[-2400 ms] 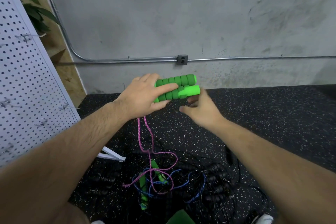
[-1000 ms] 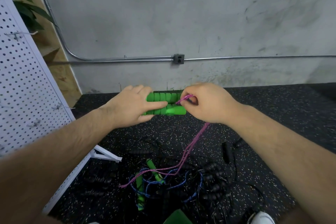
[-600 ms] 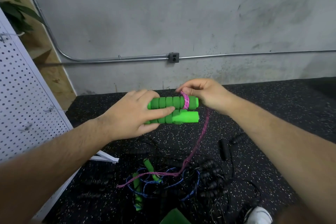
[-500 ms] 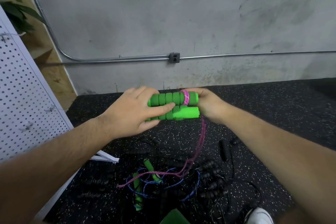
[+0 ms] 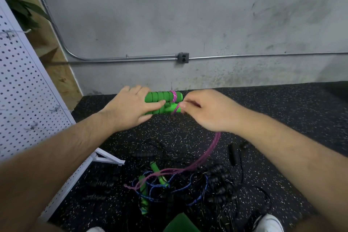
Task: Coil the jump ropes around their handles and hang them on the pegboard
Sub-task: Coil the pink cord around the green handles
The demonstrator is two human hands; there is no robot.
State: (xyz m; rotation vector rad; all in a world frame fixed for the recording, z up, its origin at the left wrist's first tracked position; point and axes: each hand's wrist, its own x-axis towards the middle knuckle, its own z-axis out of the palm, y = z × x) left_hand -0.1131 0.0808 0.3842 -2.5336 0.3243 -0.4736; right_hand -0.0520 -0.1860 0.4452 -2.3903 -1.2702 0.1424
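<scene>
My left hand (image 5: 131,108) grips a pair of green foam handles (image 5: 163,97), held side by side and level in front of me. A pink rope (image 5: 211,149) is looped around the upper handle near its right end. My right hand (image 5: 205,109) pinches that pink rope just right of the handles. From there the rope hangs down to the floor. The white pegboard (image 5: 20,88) stands at the left, with small metal hooks on it.
On the black speckled floor lies a tangle of jump ropes (image 5: 180,184): a green-handled one with blue rope and several black ones. The pegboard's white foot (image 5: 109,158) juts out near the pile. A grey wall with a conduit pipe (image 5: 244,55) is ahead.
My right hand has carried the pink rope round the handles, from behind them down to the front of the lower handle. A pink loop now sits on the upper handle.
</scene>
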